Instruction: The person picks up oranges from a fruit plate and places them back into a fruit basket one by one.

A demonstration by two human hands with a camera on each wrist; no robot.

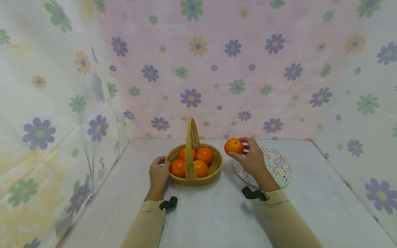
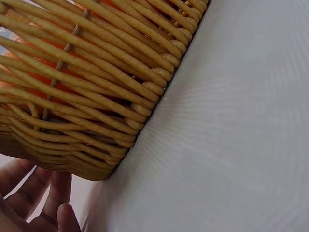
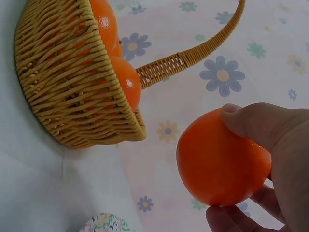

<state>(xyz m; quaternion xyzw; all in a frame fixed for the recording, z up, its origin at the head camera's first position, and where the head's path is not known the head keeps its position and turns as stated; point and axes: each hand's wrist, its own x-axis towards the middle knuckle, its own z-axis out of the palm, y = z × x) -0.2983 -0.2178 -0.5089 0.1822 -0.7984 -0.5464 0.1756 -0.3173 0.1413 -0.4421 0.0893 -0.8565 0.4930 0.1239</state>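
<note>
A wicker basket [image 1: 214,172] with a tall arched handle stands left of centre on the table, with several oranges [image 1: 204,155] inside. My left hand [image 1: 159,174] grips its left rim, the thumb at the edge; in the left wrist view the fingers [image 2: 58,193] touch the woven side [image 2: 96,92]. Between thumb and fingers, my right hand [image 1: 252,158] holds one orange [image 3: 219,159] in the air. That orange is right of the basket, above the left edge of a round plate [image 1: 279,168] with multicoloured speckles. The hand and forearm cover part of the plate.
A pale cloth covers the table [image 1: 204,217]. Flower-printed sheets form a back wall [image 1: 211,79] close behind the basket and plate, and side walls at left [image 1: 56,103] and right. Dark wrist mounts [image 1: 252,193] stick out from both sleeves.
</note>
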